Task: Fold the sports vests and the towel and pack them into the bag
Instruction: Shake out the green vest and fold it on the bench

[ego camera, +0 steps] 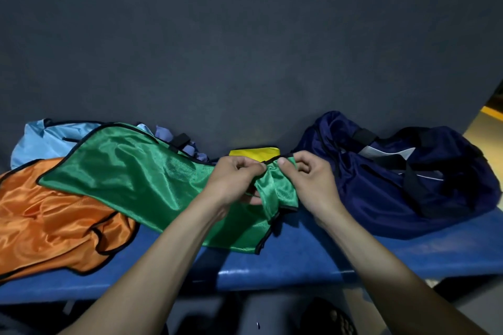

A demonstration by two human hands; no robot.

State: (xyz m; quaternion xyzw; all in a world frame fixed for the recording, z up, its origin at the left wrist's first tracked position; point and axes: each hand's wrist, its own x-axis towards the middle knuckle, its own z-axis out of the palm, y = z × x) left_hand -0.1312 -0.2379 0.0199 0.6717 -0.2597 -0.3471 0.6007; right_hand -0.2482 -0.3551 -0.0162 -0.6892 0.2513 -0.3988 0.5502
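While both hands pinch the green vest (130, 171) at centre: left hand (234, 181) and right hand (307, 182) curled on its bunched right end | orange vest (54, 220) near left, touching it | bag (402, 179) right | all on bench (313, 255)

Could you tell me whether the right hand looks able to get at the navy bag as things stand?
Probably yes: the navy bag lies just beside the right hand with nothing between them, though that hand pinches the green vest and would need to let go.
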